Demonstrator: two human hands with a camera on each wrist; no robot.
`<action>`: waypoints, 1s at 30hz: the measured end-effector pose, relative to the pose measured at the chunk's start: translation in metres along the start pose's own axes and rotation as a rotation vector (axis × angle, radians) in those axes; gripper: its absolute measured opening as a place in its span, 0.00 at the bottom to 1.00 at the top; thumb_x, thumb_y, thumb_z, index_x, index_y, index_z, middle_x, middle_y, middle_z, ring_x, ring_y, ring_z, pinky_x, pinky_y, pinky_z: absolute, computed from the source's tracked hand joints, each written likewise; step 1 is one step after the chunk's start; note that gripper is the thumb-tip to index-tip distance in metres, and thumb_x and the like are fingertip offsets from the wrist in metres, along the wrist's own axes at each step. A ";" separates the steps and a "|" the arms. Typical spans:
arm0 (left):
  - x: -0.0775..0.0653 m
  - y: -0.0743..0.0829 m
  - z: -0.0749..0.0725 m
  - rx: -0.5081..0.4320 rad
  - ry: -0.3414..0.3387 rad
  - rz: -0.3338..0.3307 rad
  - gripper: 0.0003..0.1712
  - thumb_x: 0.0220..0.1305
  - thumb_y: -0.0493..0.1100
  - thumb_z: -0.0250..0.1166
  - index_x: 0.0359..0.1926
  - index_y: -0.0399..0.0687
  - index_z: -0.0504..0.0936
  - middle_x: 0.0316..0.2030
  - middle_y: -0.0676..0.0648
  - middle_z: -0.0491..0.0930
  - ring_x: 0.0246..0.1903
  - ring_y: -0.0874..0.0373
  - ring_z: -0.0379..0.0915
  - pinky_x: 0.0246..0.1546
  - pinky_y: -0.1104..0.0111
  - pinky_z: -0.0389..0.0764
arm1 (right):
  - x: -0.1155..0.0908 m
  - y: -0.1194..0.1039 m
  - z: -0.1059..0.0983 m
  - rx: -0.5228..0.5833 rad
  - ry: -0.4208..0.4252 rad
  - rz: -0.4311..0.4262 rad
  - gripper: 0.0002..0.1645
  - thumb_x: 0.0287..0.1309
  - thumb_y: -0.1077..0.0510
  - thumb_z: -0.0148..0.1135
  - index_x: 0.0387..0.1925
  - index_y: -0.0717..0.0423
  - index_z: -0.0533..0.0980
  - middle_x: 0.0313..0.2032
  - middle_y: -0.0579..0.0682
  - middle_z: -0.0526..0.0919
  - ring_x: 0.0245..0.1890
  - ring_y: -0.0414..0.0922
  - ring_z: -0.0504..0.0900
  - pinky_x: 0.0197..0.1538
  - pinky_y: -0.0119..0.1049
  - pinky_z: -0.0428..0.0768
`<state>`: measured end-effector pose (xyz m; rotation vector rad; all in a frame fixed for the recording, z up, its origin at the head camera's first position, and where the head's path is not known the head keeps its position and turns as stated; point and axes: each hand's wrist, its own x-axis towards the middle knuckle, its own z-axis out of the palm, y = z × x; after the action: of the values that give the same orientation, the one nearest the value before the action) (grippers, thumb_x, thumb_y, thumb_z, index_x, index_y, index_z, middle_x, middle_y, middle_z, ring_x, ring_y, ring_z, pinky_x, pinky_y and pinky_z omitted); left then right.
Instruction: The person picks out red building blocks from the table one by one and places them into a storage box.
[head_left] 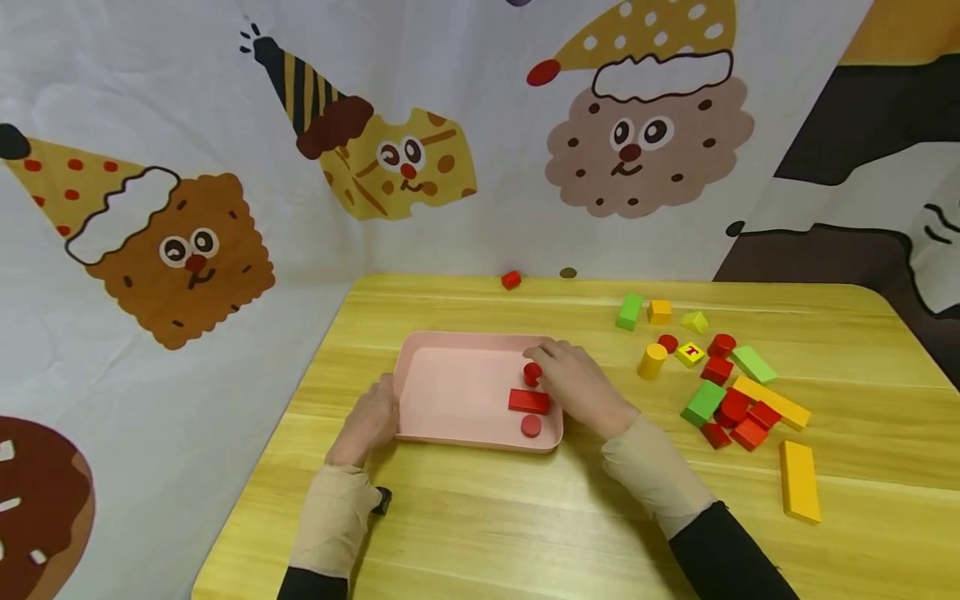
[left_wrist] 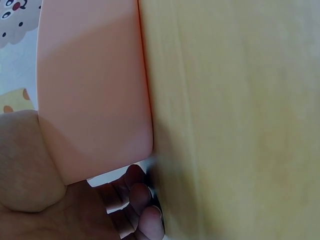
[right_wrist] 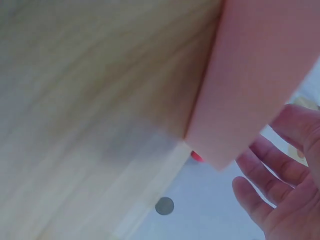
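A pink tray (head_left: 457,392) lies on the wooden table. In its right end are a red cylinder (head_left: 532,372), a red rectangular block (head_left: 528,401) and a round red block (head_left: 531,426), lined up from far to near. My left hand (head_left: 372,421) holds the tray's left end; the left wrist view has the thumb side at the rim and the curled fingers (left_wrist: 140,195) low beside the outer wall. Over the right rim reaches my right hand (head_left: 581,385), thumb side by the red cylinder. Its fingers (right_wrist: 270,170) look spread and loosely extended in the right wrist view.
Right of the tray lies a loose group of red, green, yellow and orange blocks, among them a green block (head_left: 703,403) and a long orange block (head_left: 800,482). One red block (head_left: 511,280) sits at the table's back edge. A printed cloth (head_left: 495,242) hangs behind.
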<state>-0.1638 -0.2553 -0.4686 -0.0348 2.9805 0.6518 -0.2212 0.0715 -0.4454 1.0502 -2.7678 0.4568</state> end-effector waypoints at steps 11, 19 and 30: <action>-0.001 -0.002 0.002 0.016 -0.031 -0.030 0.17 0.74 0.37 0.41 0.58 0.33 0.63 0.42 0.34 0.74 0.41 0.39 0.74 0.41 0.48 0.74 | -0.017 0.002 -0.014 -0.006 0.049 0.047 0.26 0.54 0.57 0.72 0.54 0.55 0.76 0.51 0.53 0.78 0.50 0.53 0.75 0.54 0.51 0.71; 0.001 -0.001 0.002 0.022 -0.019 -0.003 0.14 0.73 0.36 0.42 0.55 0.33 0.64 0.38 0.35 0.74 0.38 0.41 0.74 0.39 0.49 0.75 | -0.031 0.009 -0.022 0.018 0.114 0.074 0.24 0.55 0.58 0.71 0.53 0.56 0.76 0.51 0.54 0.78 0.51 0.54 0.76 0.53 0.53 0.71; 0.002 0.000 0.002 0.023 -0.022 0.007 0.15 0.73 0.35 0.41 0.55 0.31 0.63 0.39 0.33 0.73 0.37 0.40 0.74 0.38 0.48 0.75 | -0.044 0.018 -0.038 0.086 0.180 0.112 0.22 0.54 0.56 0.72 0.50 0.57 0.78 0.50 0.55 0.79 0.48 0.55 0.78 0.52 0.54 0.73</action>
<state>-0.1660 -0.2548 -0.4705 -0.0152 2.9684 0.6140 -0.1992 0.1238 -0.4244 0.8289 -2.6762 0.6558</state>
